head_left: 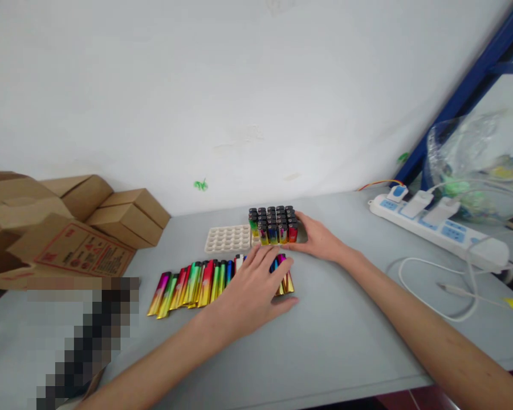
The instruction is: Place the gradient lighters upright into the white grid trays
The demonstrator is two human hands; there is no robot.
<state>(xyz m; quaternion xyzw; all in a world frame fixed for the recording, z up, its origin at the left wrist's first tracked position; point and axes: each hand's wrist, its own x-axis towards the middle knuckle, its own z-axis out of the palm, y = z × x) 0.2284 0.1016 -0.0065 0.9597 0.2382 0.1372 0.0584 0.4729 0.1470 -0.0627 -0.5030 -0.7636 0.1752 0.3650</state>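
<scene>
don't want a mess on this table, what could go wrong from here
The upright lighters stand packed close beside the right hand; a bump might tip some. The left hand hides part of the row of lying lighters, so it could nudge some askew.

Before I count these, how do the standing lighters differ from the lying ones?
The standing lighters form an upright block; the lying lighters form a flat row. The right hand is beside the standing lighters; the left hand partly hides the lying lighters. Both groups are multicoloured.
</scene>
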